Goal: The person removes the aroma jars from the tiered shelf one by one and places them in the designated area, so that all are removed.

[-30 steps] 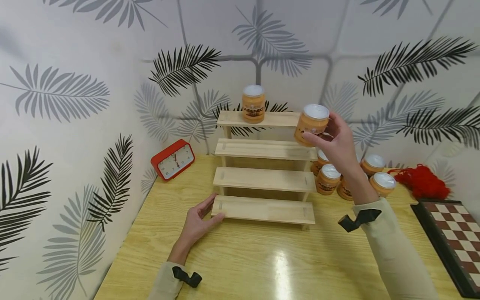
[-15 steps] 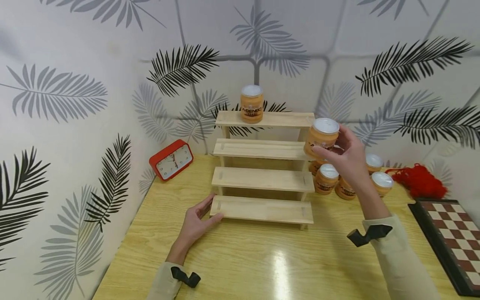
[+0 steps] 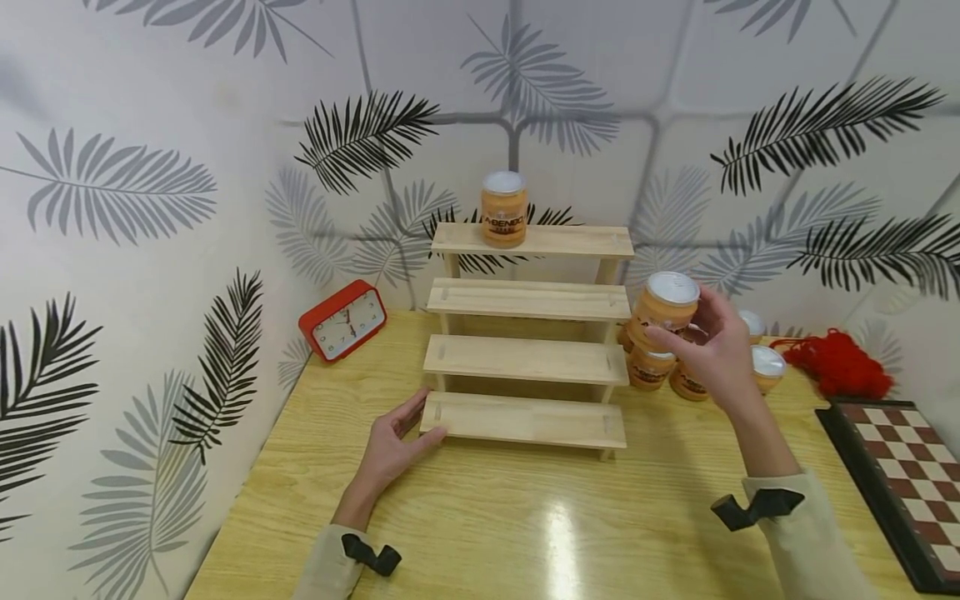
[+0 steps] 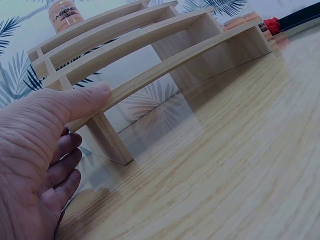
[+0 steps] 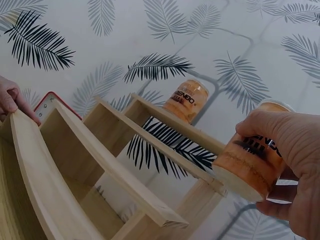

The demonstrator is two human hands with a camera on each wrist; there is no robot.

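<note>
Since one second ago my right hand (image 3: pixel 712 350) has come down and to the right with the orange jar (image 3: pixel 663 311); it was up beside the top step of the wooden stepped shelf (image 3: pixel 527 358), and now it is at about 3 o'clock from the shelf's second step, just above the group of other jars (image 3: pixel 767 367) on the surface (image 3: pixel 525 525). My left hand (image 3: pixel 390 446) has not moved.

The right hand grips the jar around its body, fingers and thumb curled on the wall, the white lid (image 3: pixel 672 287) left free on top. In the right wrist view the jar (image 5: pixel 252 162) sits a little tilted in the hand (image 5: pixel 292 165). The left hand lies with fingers straight, thumb touching the left end of the lowest step, at 9 o'clock of the shelf; in the left wrist view the thumb (image 4: pixel 82 100) presses the edge of the board (image 4: pixel 165 67). It holds nothing.

One more jar (image 3: pixel 504 208) stands upright on the top step, at 12 o'clock.

I judge the held jar as stiff and smooth, perhaps plastic, so somewhat slippery; it looks filled, so not very light. The best place to take it is around the middle of the body, not by the lid.

A red clock (image 3: pixel 343 319) stands at 10 o'clock, red yarn (image 3: pixel 843 367) and a chessboard (image 3: pixel 900 475) at 3 to 4 o'clock.
</note>
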